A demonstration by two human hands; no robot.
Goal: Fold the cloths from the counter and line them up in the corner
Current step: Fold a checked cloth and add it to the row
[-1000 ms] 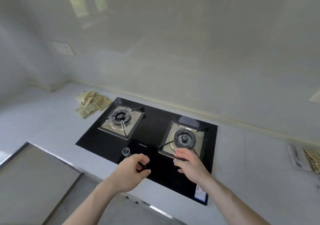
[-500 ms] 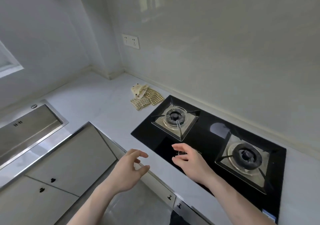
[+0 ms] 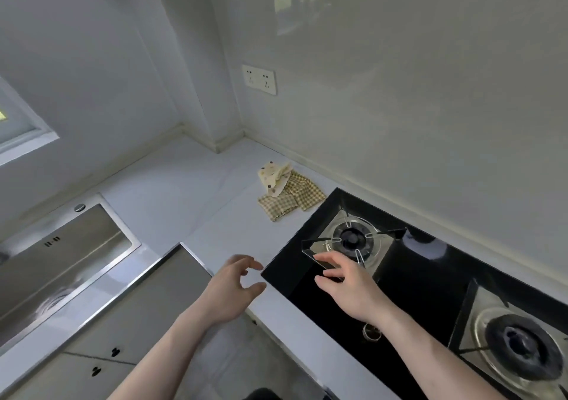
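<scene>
A small heap of cloths lies on the white counter (image 3: 172,190) just left of the hob: a cream dotted cloth (image 3: 272,174) on top of yellow checked cloths (image 3: 292,199). They sit a short way out from the wall corner (image 3: 226,144). My left hand (image 3: 229,289) hovers above the counter's front edge, fingers loosely curled, holding nothing. Over the black hob's near left part is my right hand (image 3: 347,286), fingers relaxed and spread, also empty. Both hands are well short of the cloths.
A black glass hob (image 3: 415,276) with two gas burners (image 3: 352,239) (image 3: 519,347) fills the right. A steel sink (image 3: 58,255) is sunk in the counter at left. Wall sockets (image 3: 258,79) sit above the corner. Cabinet doors (image 3: 101,359) and floor lie below.
The view has swung left, bringing the corner, sink and cloths closer to centre. Both hands have moved left along the hob toward the cloths and stay empty.
</scene>
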